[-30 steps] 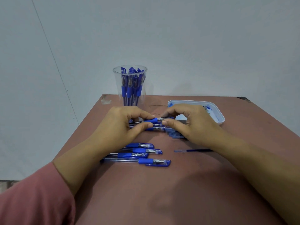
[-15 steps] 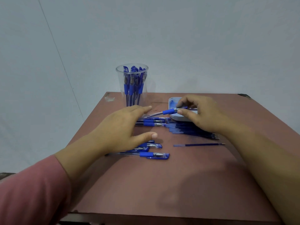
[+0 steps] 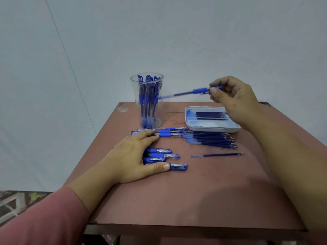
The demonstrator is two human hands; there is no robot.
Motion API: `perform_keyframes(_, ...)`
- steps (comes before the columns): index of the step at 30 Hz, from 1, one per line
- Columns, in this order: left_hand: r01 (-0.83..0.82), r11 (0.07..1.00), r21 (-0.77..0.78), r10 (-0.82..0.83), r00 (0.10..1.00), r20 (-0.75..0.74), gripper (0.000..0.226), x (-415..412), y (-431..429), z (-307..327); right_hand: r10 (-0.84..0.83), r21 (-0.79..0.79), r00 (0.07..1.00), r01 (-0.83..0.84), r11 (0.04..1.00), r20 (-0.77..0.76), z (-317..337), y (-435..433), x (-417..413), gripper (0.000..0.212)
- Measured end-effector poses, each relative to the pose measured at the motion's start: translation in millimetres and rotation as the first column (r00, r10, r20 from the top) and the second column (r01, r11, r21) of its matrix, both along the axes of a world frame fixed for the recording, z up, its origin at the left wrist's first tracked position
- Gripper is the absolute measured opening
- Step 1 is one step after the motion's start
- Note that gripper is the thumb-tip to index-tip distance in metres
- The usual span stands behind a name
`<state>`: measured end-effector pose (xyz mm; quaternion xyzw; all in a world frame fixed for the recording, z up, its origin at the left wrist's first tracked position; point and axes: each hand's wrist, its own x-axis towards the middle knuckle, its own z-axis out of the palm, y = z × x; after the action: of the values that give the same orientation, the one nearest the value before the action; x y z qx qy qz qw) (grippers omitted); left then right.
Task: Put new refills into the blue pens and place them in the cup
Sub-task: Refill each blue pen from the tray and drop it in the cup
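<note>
Your right hand (image 3: 235, 96) is raised above the far right of the reddish-brown tabletop (image 3: 194, 195). Its fingers are clamped: thumb and forefinger pinch one clear-barrelled blue pen with a blue grip sleeve (image 3: 198, 91) at its right end.

The pen lies nearly level, sloping slightly down to the left. Its left end meets the right wall of the tall clear plastic cup (image 3: 134, 96) in view; whether they touch cannot be told.

The cup stands upright at the far left of the tabletop, holding a bunch of upright blue pens (image 3: 147, 98).

Your left hand (image 3: 134, 156) lies flat, fingers straight and slightly spread, gripping nothing. The fingertips rest on a far row of loose blue pens (image 3: 168, 134) just in front of the cup. The thumb touches the nearest of a near group of capped blue pens (image 3: 164, 154).

The shallow pale-blue rectangular tray (image 3: 212, 129) sits far right, with a few dark blue refills (image 3: 210, 115) in it. A pile of dark blue refills (image 3: 212, 140) lies just in front of the tray. A single dark blue refill (image 3: 217, 155) lies apart, nearer you.
</note>
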<state>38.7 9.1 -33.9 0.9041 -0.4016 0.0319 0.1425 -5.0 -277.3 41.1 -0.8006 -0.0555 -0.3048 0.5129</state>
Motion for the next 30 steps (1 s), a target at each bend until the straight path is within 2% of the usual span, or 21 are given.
perform_keyframes(3,-0.006,1.000,-0.006,0.006,1.000,-0.011,0.106,0,1,0,-0.049,0.061,0.994,0.044,0.997,0.094,19,9,11,0.013)
perform_keyframes(6,-0.007,1.000,0.001,0.007,1.000,-0.008,0.106,2,1,-1,-0.098,0.001,0.981,0.100,0.995,0.169,34,18,28,0.011)
perform_keyframes(11,-0.004,1.000,-0.009,0.004,1.000,-0.006,0.106,3,0,-1,-0.079,-0.082,0.974,0.098,0.992,0.211,51,34,56,0.027)
perform_keyframes(15,-0.006,1.000,-0.006,0.006,1.000,-0.014,0.105,2,1,0,-0.056,-0.153,0.973,0.092,0.984,0.225,52,49,75,0.022)
perform_keyframes(20,-0.004,1.000,-0.010,0.004,1.000,-0.007,0.106,2,1,0,0.017,-0.222,0.985,0.021,0.975,0.170,40,71,93,0.013)
perform_keyframes(24,-0.004,1.000,-0.020,0.004,1.000,-0.002,0.106,2,1,0,0.046,-0.391,0.998,-0.028,0.920,0.036,32,83,92,0.022)
perform_keyframes(30,0.002,1.000,-0.018,-0.002,1.000,0.007,0.105,4,1,-1,-0.016,-0.390,1.000,0.024,0.921,0.023,18,66,65,0.022)
